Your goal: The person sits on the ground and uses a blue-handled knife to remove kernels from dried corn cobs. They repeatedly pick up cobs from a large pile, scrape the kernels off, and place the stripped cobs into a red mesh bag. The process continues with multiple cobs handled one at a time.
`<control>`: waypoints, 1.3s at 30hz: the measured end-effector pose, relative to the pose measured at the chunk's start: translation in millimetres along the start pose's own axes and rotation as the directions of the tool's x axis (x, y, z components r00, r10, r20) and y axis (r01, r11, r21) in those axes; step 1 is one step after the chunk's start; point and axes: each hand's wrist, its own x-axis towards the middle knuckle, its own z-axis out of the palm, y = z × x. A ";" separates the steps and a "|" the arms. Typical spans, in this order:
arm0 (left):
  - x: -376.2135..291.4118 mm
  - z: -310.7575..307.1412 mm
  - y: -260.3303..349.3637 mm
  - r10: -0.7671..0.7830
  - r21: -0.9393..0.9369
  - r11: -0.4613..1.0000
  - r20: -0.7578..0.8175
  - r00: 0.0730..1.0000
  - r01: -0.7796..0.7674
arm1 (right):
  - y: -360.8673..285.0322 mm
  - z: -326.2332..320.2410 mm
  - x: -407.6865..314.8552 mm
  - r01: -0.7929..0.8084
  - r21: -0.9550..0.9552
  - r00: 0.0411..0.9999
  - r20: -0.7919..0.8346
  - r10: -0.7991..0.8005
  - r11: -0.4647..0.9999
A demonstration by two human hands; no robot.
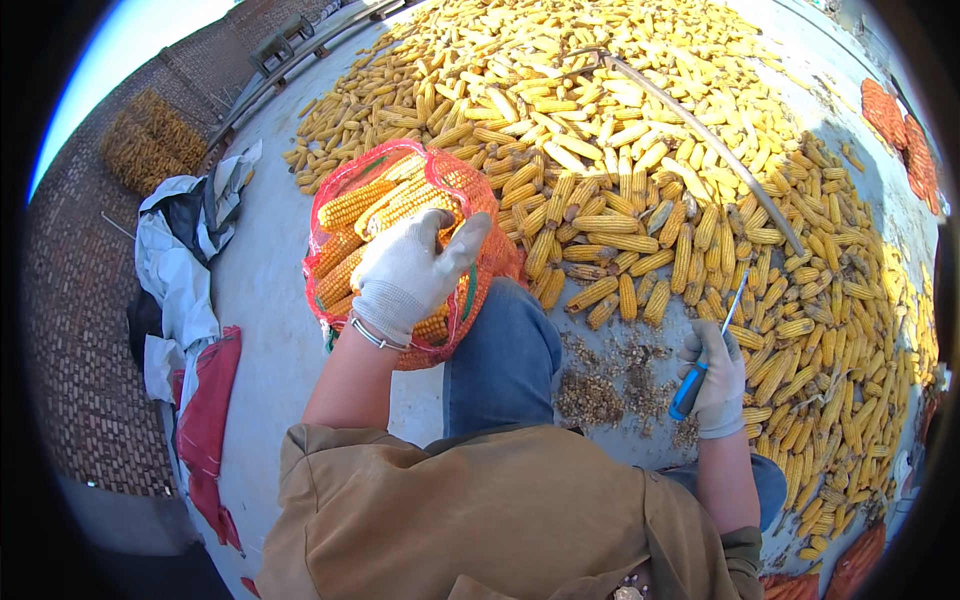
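My left hand (pixel 409 270), in a white knit glove, is over the mouth of a red mesh sack (pixel 487 202) filled with yellow corn cobs (pixel 354 204). Its thumb and fingers are spread apart against the cobs; whether it grips one I cannot tell. The sack stands upright beside my left knee, its rim wide. On the right, my gloved right hand (pixel 712 367) is closed around the blue and black handle of a screwdriver (pixel 688 390), whose thin metal shaft points up and away. Just past it lies the big heap of husked corn cobs (pixel 795 322).
A long-handled rake or fork (pixel 697 127) lies across the heap. Loose kernels and debris (pixel 592 397) cover the ground between my legs. At left are a crumpled white tarp (pixel 176 262), red cloth (pixel 210 412) and a brick wall (pixel 75 322). Filled red sacks (pixel 883 112) lie far right.
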 end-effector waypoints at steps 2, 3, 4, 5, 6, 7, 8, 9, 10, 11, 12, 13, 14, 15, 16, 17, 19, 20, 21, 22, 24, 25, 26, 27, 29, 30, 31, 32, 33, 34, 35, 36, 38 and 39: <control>2.5 16.7 -10.5 -0.002 0.012 1.000 0.014 1.000 0.002 | 2.6 2.0 1.7 -0.008 0.003 0.999 0.037 0.008 1.000; 6.6 22.8 -16.3 -0.047 -0.020 0.999 0.052 0.998 0.048 | 3.8 3.1 2.5 -0.009 0.006 0.999 0.053 0.008 1.000; 19.3 25.1 -23.4 -0.170 -0.125 0.974 0.161 0.972 0.191 | 3.6 3.1 2.6 -0.009 -0.003 0.999 0.047 0.009 1.000; 30.4 25.1 -26.7 -0.275 -0.210 0.917 0.279 0.920 0.338 | 3.5 3.7 2.5 -0.009 -0.012 0.999 0.042 0.009 1.000; 40.9 19.7 -13.9 -0.353 -0.475 0.782 0.194 0.915 0.403 | 1.4 2.3 3.8 -0.002 -0.023 1.000 0.028 0.003 1.000; 47.1 12.0 -12.1 -0.311 -0.598 0.726 0.155 0.938 0.340 | -0.4 0.6 4.9 0.004 -0.034 1.000 0.015 -0.004 0.999; 52.0 12.5 -12.7 -0.289 -0.625 0.720 0.125 0.949 0.301 | -1.3 -2.7 4.8 0.004 -0.007 1.000 -0.001 -0.004 1.000; 58.7 12.0 -12.8 -0.264 -0.651 0.713 0.091 0.960 0.258 | -2.4 -6.9 4.5 0.007 0.023 1.000 -0.015 -0.006 1.000; 64.6 3.3 -21.8 -0.290 -0.587 0.764 0.057 0.955 0.267 | 1.0 -7.4 2.2 -0.013 0.051 1.000 -0.013 0.014 0.999; 76.6 3.4 -39.6 -0.335 -0.565 0.776 0.005 0.942 0.279 | 2.1 -6.0 0.2 -0.013 0.044 1.000 0.006 0.013 0.999; 70.8 8.9 -37.1 -0.297 -0.603 0.764 -0.012 0.955 0.231 | 1.0 -7.6 -3.4 -0.011 0.025 1.000 0.009 0.011 1.000; 72.4 16.3 -25.5 -0.237 -0.646 0.748 -0.043 0.970 0.154 | -3.4 -7.1 -1.5 0.015 0.019 1.000 0.003 -0.015 1.000; 57.9 24.0 -8.5 -0.175 -0.567 0.810 0.013 0.985 0.151 | -5.7 -5.0 -0.9 0.016 0.032 1.000 -0.012 -0.016 0.999; 42.6 9.6 27.5 -0.095 -0.444 0.888 0.070 0.993 0.116 | -7.1 -6.4 -4.8 0.009 0.036 0.999 -0.036 -0.007 0.999; 48.5 9.6 13.9 -0.131 -0.484 0.858 0.113 0.985 0.170 | -6.7 -7.0 -9.4 -0.012 0.041 0.999 -0.039 0.014 0.999; 54.5 7.3 -2.9 -0.165 -0.520 0.824 0.158 0.974 0.224 | -8.1 -9.1 -12.4 -0.015 0.033 1.000 -0.009 0.015 0.999; 44.9 -16.1 11.3 -0.134 -0.265 0.946 0.197 0.971 0.184 | -9.9 -11.9 -12.4 -0.009 0.042 0.999 0.036 0.007 0.999; 45.4 -18.5 13.8 -0.069 -0.237 0.965 0.170 0.983 0.109 | -10.1 -14.6 -10.8 -0.004 0.053 0.999 0.036 0.002 0.999; 41.6 -23.8 14.5 -0.012 -0.203 0.978 0.151 0.988 0.043 | -10.7 -17.2 -11.4 -0.010 0.060 0.999 0.040 0.007 0.998; 37.7 -27.0 17.2 0.029 -0.076 0.997 0.066 0.997 -0.024 | -10.7 -22.6 -10.8 -0.018 0.065 0.999 0.036 0.016 0.998; 27.6 -31.1 23.6 0.133 0.127 0.985 -0.120 0.984 -0.118 | -13.3 -20.4 -10.2 -0.055 0.124 0.998 0.004 0.055 0.991; 22.6 -24.9 31.4 0.191 0.179 0.972 -0.223 0.956 -0.153 | -17.2 -22.7 -10.0 -0.057 0.144 0.997 -0.033 0.063 0.988; 17.4 -22.8 46.5 0.238 0.215 0.958 -0.219 0.946 -0.191 | -18.9 -26.4 -10.1 -0.070 0.166 0.994 -0.074 0.083 0.984; 9.2 -13.2 58.7 0.280 0.077 0.960 -0.302 0.911 -0.269 | -21.1 -26.7 -8.8 -0.076 0.189 0.991 -0.096 0.096 0.979; -13.2 17.1 90.0 0.213 -0.265 0.929 -0.184 0.960 -0.257 | -19.2 -30.4 -9.6 -0.091 0.230 0.987 -0.108 0.118 0.969; -18.0 34.6 101.0 0.310 -0.333 0.889 -0.070 0.948 -0.315 | -17.0 -28.8 -9.4 -0.109 0.232 0.989 -0.071 0.128 0.967; -18.2 63.7 109.4 0.419 -0.342 0.855 0.012 0.908 -0.389 | -14.7 -29.8 -9.2 -0.119 0.232 0.991 -0.037 0.131 0.965; -18.7 93.5 117.7 0.518 -0.366 0.812 0.096 0.850 -0.454 | -9.4 -30.9 -8.7 -0.144 0.212 0.989 0.007 0.146 0.967; -25.0 130.5 121.7 0.501 -0.347 0.835 0.153 0.852 -0.428 | -3.3 -31.1 -8.9 -0.170 0.191 0.985 0.053 0.163 0.967; -31.8 166.3 124.8 0.478 -0.319 0.858 0.210 0.853 -0.402 | 2.8 -28.4 -9.4 -0.199 0.204 0.980 0.069 0.188 0.959; -33.4 198.4 126.5 0.391 -0.573 0.809 0.360 0.847 -0.130 | 13.1 -31.6 -6.1 -0.164 0.140 0.983 0.106 0.150 0.977; -34.9 203.1 144.7 0.298 -0.743 0.579 0.576 0.761 0.336 | 16.1 -32.8 -9.2 -0.190 0.139 0.974 0.153 0.168 0.972; -40.3 227.0 157.4 0.299 -0.626 0.135 0.765 0.571 0.768 | 22.1 -27.0 -17.5 -0.235 0.070 0.949 0.231 0.214 0.969; -35.9 231.6 169.2 0.379 -0.538 -0.079 0.762 0.525 0.839 | 23.8 -24.4 -20.0 -0.244 0.004 0.940 0.246 0.235 0.970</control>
